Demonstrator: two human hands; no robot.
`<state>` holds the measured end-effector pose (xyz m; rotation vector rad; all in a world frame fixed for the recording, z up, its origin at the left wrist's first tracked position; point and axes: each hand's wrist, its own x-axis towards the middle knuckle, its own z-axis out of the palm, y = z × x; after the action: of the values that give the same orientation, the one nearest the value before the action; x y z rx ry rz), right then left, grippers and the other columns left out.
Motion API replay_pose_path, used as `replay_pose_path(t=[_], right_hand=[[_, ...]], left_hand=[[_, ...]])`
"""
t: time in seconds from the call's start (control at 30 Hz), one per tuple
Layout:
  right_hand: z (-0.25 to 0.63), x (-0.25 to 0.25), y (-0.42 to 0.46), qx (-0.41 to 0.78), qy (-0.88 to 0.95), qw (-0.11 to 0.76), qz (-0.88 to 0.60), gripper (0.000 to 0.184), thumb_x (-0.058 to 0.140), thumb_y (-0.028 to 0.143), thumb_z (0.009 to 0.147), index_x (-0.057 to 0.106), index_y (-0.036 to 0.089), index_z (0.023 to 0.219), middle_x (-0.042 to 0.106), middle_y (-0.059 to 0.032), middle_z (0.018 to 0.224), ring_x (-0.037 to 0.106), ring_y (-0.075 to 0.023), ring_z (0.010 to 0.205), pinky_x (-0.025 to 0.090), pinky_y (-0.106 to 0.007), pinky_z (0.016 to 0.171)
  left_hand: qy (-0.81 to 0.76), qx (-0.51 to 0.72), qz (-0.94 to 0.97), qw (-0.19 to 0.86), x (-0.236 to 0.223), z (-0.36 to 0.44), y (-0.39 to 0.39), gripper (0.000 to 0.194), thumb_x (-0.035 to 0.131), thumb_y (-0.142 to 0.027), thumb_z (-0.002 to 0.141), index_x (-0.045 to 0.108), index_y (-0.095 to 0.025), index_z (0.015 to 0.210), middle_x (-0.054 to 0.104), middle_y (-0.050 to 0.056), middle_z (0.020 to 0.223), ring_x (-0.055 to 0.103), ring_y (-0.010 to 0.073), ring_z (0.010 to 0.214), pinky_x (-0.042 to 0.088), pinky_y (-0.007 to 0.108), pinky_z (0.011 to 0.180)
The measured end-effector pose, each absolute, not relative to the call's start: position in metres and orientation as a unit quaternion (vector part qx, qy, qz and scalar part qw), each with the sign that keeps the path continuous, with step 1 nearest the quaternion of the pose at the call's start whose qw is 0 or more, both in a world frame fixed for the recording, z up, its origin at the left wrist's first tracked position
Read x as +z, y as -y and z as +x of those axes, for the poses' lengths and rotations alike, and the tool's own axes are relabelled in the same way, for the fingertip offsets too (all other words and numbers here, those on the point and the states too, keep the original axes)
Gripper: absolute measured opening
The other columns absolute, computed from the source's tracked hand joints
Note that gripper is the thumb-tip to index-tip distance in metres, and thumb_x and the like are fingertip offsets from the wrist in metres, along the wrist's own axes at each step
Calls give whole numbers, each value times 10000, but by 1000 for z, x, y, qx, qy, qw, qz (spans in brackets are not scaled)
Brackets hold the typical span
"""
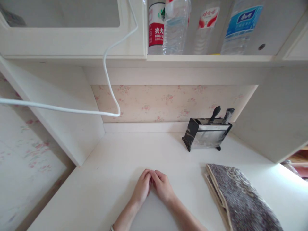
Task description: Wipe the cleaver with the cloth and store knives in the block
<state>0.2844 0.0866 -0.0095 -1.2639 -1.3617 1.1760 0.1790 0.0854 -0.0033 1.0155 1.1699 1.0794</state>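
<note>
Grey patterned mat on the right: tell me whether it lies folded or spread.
Folded: the grey patterned mat shows layers stacked on one another along its left edge.

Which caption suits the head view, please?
Bare left hand and right hand touch over a white tabletop near folded grey cloth.

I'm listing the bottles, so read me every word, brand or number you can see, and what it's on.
"农夫" on the leftmost bottle.
"NONGFU" on the same bottle; the line beneath is too small.
"娃哈哈", probably, on the third bottle; blurred.
Blue label: logo, with writing too small to read.
Nothing else is readable.
</note>
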Motion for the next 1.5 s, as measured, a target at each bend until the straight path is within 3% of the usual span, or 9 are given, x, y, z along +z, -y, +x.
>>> replay_pose_path(t=[0.63,0.93,1.5], right_hand=[[283,-8,-85,457,585,452,-496,426,419,525,901,493,207,628,417,43,561,373,-127,559,305,-251,540],[283,-8,-83,456,588,440,-502,427,402,525,910,482,208,636,424,45,554,386,-123,543,303,-247,525],[281,-1,-82,470,583,435,-500,431,398,521,913,466,211,621,470,44,498,463,-114,478,328,-220,474]], left_hand=[[-508,476,447,562,-11,177,-90,300,558,-510,753,548,-213,714,547,-14,639,496,142,574,370,251,522],[-527,417,447,590,-14,177,-88,300,440,-530,825,477,-238,769,312,-94,456,250,82,346,136,218,354],[-516,424,450,593,-14,177,-87,314,421,-538,831,466,-227,815,317,-102,443,267,76,326,154,194,316]])
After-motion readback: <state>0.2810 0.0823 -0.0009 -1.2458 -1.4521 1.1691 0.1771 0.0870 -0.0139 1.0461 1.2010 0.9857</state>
